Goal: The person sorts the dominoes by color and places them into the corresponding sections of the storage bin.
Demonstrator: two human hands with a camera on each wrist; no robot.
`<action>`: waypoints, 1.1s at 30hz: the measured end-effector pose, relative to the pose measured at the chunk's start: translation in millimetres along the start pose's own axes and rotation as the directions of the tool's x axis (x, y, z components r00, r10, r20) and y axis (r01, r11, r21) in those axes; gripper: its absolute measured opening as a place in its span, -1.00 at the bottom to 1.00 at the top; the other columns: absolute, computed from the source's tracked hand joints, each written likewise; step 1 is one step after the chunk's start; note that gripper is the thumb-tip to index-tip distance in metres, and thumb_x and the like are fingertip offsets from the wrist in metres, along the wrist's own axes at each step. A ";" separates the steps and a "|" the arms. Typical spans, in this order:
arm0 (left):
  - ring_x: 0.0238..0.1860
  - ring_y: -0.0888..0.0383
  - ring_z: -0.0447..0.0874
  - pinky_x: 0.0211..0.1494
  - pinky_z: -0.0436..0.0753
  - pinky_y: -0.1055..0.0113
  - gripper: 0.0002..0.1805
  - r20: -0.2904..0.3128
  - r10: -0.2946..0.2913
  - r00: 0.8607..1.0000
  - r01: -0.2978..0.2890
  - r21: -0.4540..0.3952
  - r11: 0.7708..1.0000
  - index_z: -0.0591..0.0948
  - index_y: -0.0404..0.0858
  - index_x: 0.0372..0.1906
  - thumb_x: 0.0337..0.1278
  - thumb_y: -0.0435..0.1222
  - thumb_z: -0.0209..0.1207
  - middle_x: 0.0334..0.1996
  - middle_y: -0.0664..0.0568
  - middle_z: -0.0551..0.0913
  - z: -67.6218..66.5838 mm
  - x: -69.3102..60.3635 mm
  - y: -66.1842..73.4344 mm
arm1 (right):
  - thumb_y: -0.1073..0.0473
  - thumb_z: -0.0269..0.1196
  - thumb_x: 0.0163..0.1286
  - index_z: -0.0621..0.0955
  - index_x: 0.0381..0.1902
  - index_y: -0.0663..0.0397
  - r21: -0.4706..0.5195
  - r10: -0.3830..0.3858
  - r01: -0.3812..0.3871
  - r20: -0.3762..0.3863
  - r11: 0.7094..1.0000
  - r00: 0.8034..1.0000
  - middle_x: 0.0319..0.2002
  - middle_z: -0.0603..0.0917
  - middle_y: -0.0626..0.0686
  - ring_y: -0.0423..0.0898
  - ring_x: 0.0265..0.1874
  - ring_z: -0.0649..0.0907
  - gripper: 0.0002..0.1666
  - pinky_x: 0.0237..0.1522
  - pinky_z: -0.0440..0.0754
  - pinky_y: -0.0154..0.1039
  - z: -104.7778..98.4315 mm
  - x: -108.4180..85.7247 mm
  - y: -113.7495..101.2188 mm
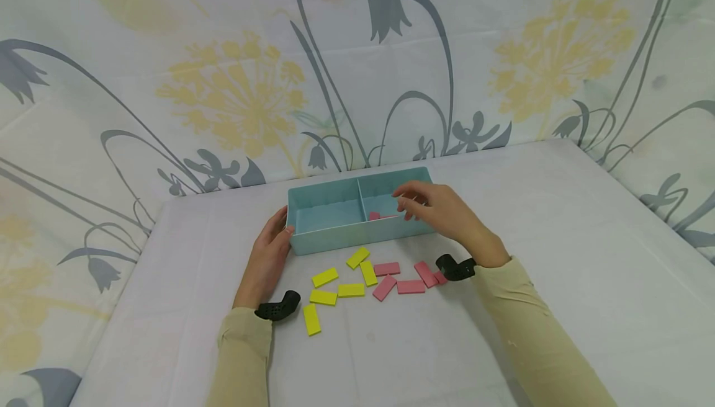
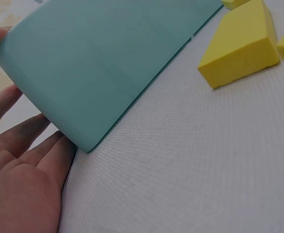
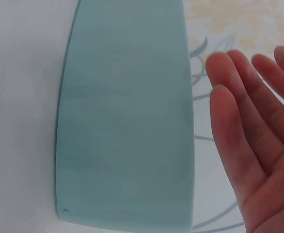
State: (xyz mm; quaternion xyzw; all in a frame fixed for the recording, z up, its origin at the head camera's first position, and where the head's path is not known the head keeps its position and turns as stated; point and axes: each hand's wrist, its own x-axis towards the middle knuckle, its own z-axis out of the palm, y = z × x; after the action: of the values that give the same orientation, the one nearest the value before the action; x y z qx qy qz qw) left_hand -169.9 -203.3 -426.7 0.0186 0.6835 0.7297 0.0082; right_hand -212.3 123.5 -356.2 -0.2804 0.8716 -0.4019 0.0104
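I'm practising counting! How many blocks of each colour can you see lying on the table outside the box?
Yellow blocks: 6
Pink blocks: 5 (one partly hidden)
Total: 11
Some pink also shows inside the box, but too little to count, so I left it out.

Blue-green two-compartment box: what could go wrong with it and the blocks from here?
1. The left hand holds one end of the box; a tug might slide it into the yellow blocks in front.
2. In the head view, one pink block is partly hidden behind the black wrist device, so it could be overlooked.
3. The right hand hovers over the right compartment; lowering it carelessly may disturb the pink blocks inside.
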 end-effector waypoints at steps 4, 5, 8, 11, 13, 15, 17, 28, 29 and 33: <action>0.34 0.16 -0.07 0.34 0.03 0.19 -0.42 0.000 0.003 1.000 -0.003 0.005 1.000 0.07 -0.05 0.36 0.28 -0.17 -0.07 0.37 0.06 -0.03 0.0 0.1 0.1 | 0.03 0.05 0.34 0.53 -0.07 -0.12 0.029 0.010 -0.013 0.084 0.999 0.996 -0.33 0.63 -0.05 -0.10 -0.39 0.62 -0.75 -0.25 0.52 -0.19 -0.5 -0.8 -1.1; 0.34 0.16 -0.07 0.34 0.04 0.19 -0.42 0.000 0.003 1.000 -0.003 0.004 1.000 0.07 -0.05 0.36 0.28 -0.17 -0.07 0.37 0.06 -0.03 -0.1 0.0 0.1 | 0.03 0.05 0.34 0.52 -0.07 -0.13 0.034 0.015 -0.019 0.109 0.999 0.994 -0.32 0.63 -0.05 -0.09 -0.38 0.62 -0.75 -0.23 0.52 -0.19 -0.6 -1.0 -1.5; 0.34 0.15 -0.07 0.33 0.04 0.18 -0.41 -0.001 0.003 1.000 -0.003 0.008 1.000 0.07 -0.04 0.36 0.28 -0.16 -0.06 0.37 0.05 -0.03 -0.3 -0.2 0.3 | 0.05 0.03 0.35 0.51 -0.05 -0.14 0.034 0.037 -0.043 0.181 0.998 0.983 -0.30 0.63 -0.06 -0.10 -0.35 0.62 -0.75 -0.20 0.50 -0.17 -0.5 -1.6 -3.2; 0.34 0.15 -0.06 0.33 0.04 0.19 -0.41 -0.002 0.003 1.000 -0.003 0.011 1.000 0.07 -0.04 0.36 0.27 -0.14 -0.05 0.37 0.06 -0.03 -0.6 -0.3 0.2 | 0.06 0.02 0.34 0.51 -0.03 -0.10 0.031 0.052 -0.062 0.249 0.998 0.967 -0.28 0.62 -0.08 -0.09 -0.32 0.62 -0.72 -0.16 0.49 -0.16 0.7 -1.4 -3.7; 0.34 0.15 -0.06 0.33 0.04 0.19 -0.40 -0.003 0.001 1.000 -0.001 0.015 1.000 0.07 -0.04 0.36 0.27 -0.14 -0.05 0.37 0.06 -0.03 -0.7 -0.3 0.1 | 0.07 0.02 0.34 0.51 -0.02 -0.05 0.040 0.059 -0.073 0.284 0.997 0.957 -0.27 0.62 -0.07 -0.08 -0.30 0.62 -0.71 -0.14 0.49 -0.16 2.0 -1.1 -3.3; 0.34 0.16 -0.06 0.34 0.04 0.18 -0.41 -0.006 0.001 1.000 -0.001 0.014 1.000 0.07 -0.05 0.36 0.27 -0.15 -0.06 0.37 0.06 -0.03 -0.3 -0.4 0.0 | 0.09 0.02 0.34 0.51 -0.01 0.00 0.062 0.057 -0.080 0.313 0.995 0.948 -0.25 0.62 -0.04 -0.06 -0.28 0.62 -0.69 -0.12 0.48 -0.15 3.6 -1.0 -2.7; 0.34 0.15 -0.07 0.34 0.03 0.18 -0.41 -0.007 0.001 1.000 -0.001 0.015 1.000 0.07 -0.06 0.36 0.28 -0.16 -0.06 0.37 0.05 -0.03 -0.1 -0.5 0.0 | 0.09 0.02 0.35 0.51 0.00 0.03 0.072 0.053 -0.082 0.336 0.994 0.940 -0.23 0.62 -0.01 -0.05 -0.27 0.62 -0.68 -0.12 0.49 -0.15 5.0 -0.9 -1.6; 0.35 0.13 -0.08 0.33 0.04 0.21 -0.39 0.005 -0.003 1.000 0.003 0.013 1.000 0.05 -0.08 0.37 0.28 -0.15 -0.06 0.37 0.03 -0.05 2.6 -3.4 8.0 | 0.04 0.05 0.32 0.51 0.03 -0.02 -0.069 0.115 -0.094 0.452 0.993 0.884 -0.22 0.61 -0.09 -0.16 -0.25 0.56 -0.64 -0.13 0.47 -0.19 16.3 0.0 -0.8; 0.35 0.13 -0.08 0.33 0.04 0.21 -0.39 0.008 -0.004 1.000 0.004 0.012 1.000 0.04 -0.09 0.37 0.28 -0.15 -0.06 0.37 0.02 -0.05 3.4 -4.5 9.8 | 0.04 0.06 0.31 0.51 0.03 -0.03 -0.083 0.126 -0.099 0.454 0.992 0.882 -0.21 0.60 -0.10 -0.16 -0.24 0.55 -0.65 -0.14 0.47 -0.20 17.8 0.0 -1.3; 0.35 0.11 -0.09 0.33 0.04 0.23 -0.39 0.012 -0.008 1.000 0.007 0.013 1.000 0.03 -0.12 0.37 0.29 -0.18 -0.07 0.37 0.00 -0.06 6.7 -7.8 15.4 | 0.04 0.10 0.28 0.53 0.00 -0.05 -0.137 0.146 -0.093 0.448 0.986 0.882 -0.19 0.56 -0.13 -0.16 -0.23 0.50 -0.66 -0.19 0.48 -0.24 23.1 0.0 -1.9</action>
State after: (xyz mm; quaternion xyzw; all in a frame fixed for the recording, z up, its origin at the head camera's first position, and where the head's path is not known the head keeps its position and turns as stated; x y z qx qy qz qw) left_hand -161.6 -197.9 -411.0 0.0204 0.6880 0.7252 0.0149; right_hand -205.8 106.5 -370.5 -0.3128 0.8815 -0.2741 0.2237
